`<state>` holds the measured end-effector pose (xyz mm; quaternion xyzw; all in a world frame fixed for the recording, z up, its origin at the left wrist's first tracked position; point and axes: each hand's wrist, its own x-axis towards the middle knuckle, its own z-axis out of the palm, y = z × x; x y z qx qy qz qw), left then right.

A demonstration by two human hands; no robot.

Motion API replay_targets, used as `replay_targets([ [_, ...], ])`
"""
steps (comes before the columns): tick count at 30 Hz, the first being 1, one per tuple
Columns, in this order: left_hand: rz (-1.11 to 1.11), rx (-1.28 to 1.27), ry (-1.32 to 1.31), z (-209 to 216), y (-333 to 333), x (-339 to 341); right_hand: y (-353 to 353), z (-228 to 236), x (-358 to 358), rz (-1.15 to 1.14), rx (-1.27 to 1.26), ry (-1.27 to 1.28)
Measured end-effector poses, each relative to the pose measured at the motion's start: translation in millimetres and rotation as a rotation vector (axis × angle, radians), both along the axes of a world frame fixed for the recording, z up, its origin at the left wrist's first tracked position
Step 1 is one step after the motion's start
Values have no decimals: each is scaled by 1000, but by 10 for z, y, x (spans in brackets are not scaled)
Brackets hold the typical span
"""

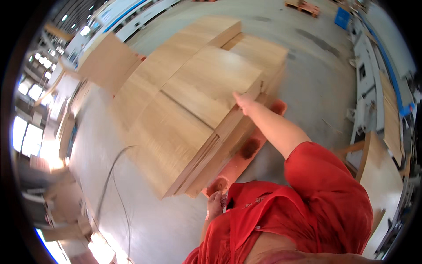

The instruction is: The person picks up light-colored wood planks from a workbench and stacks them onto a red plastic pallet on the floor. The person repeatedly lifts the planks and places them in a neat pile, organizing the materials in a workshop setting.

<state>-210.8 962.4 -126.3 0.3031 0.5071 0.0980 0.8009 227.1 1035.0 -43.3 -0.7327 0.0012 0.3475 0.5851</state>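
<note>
Pale wooden panels (220, 75) lie in stacked piles side by side in front of me. With my arm stretched forward, my right hand (247, 104) grips the near edge of a top panel; its thumb side shows above and the other fingers are partly hidden. Low by my red shirt, my left hand (214, 205) is closed, its fingers curled beside a small dark patch. What it holds, if anything, I cannot make out. Beneath the stacks, an orange-red pallet (237, 165) shows along the near side.
Another wooden stack (107, 61) stands at the far left. A dark cable (105, 193) trails over the grey floor on the left. Long machinery (367, 79) runs along the right, with a curved board (380, 176) close by. Another pallet (303, 8) lies far back.
</note>
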Motion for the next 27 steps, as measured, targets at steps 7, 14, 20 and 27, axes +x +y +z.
replay_targets([
  [7,-347,45,130,-256,69,414,-1606,-372,-468,256,-12,24],
  [14,-814,118,111,-154,-273,1715,-5552,-321,-803,-456,-616,-623],
  [20,-1070,231,-15,425,-1411,2911,-8513,-334,-2308,-1677,-563,-508],
  [27,-1449,225,-113,828,-3782,3139,-10082,-467,-3814,-1961,-1356,-349],
])
